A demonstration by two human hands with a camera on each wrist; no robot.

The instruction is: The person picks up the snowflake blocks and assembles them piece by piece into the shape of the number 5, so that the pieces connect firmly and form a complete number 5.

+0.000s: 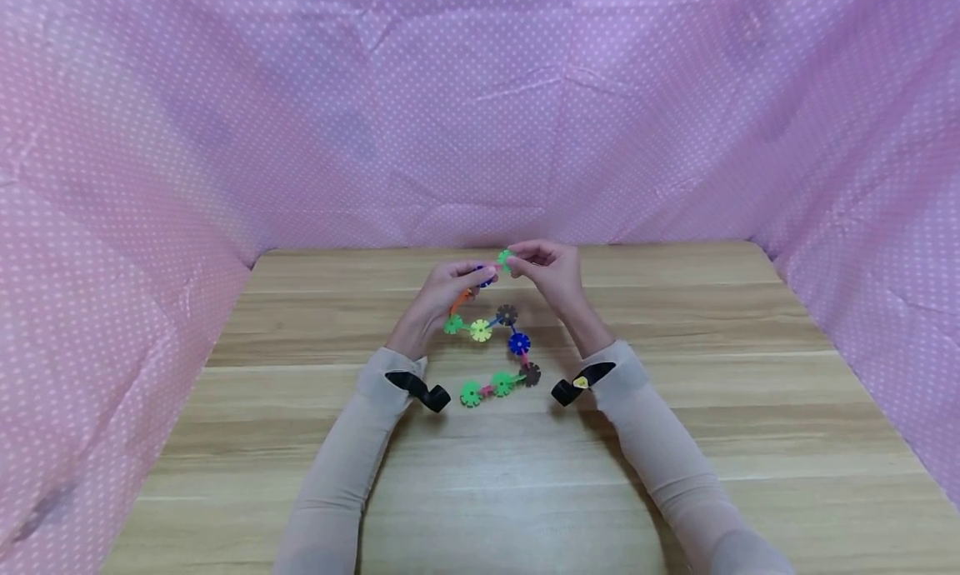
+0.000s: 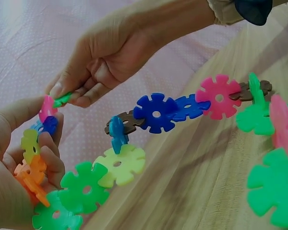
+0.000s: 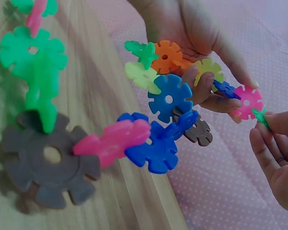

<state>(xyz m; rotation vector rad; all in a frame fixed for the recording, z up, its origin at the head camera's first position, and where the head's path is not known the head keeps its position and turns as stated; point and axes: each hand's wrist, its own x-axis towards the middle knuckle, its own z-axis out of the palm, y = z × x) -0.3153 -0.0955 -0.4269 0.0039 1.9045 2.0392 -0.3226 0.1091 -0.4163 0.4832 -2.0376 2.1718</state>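
Note:
A chain of notched plastic snowflake discs [image 1: 481,331] in green, yellow, brown, blue, pink and orange winds across the table and rises into my left hand [image 1: 442,296]. That hand holds the raised end, its thumb and finger pinching a pink disc [image 3: 247,102] beside a blue disc [image 3: 226,89]. Opposite it, my right hand [image 1: 553,273] pinches a green disc [image 1: 505,260] between thumb and fingers. The green disc meets the pink one edge to edge, set at an angle to it. Orange discs [image 3: 167,57] hang below the left palm.
The wood-grain table [image 1: 720,425] spreads around the hands. Pink dotted cloth [image 1: 480,125] hangs behind the table and along both sides. The chain's other end, a green disc [image 1: 471,394], lies on the table between the forearms. A black wrist camera [image 1: 435,398] sticks out from each cuff.

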